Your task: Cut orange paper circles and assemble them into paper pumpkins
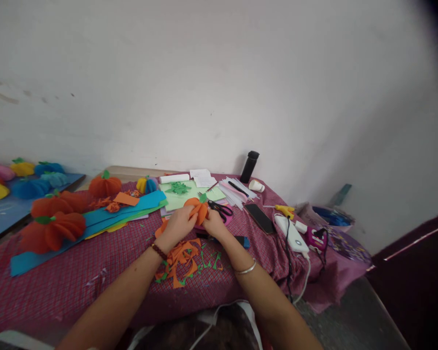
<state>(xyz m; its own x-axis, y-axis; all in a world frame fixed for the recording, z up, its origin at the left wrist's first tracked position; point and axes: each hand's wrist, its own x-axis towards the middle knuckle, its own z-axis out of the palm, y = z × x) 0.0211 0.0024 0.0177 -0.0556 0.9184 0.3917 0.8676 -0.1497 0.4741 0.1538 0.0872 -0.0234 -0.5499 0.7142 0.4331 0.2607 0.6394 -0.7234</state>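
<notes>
Currently L hand & R hand both grip sm. orange paper pumpkin, fingers closed on its sides, green leaf up top. Blk scissors just beside R fingers; orange scraps on near side of fingers; green cutouts beyond fingertips; lg. pumpkins well left of L fingers.

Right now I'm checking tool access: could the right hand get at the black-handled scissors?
Probably yes: the black-handled scissors lie close beside the right hand, handles showing, though that hand is holding the orange paper pumpkin.
</notes>
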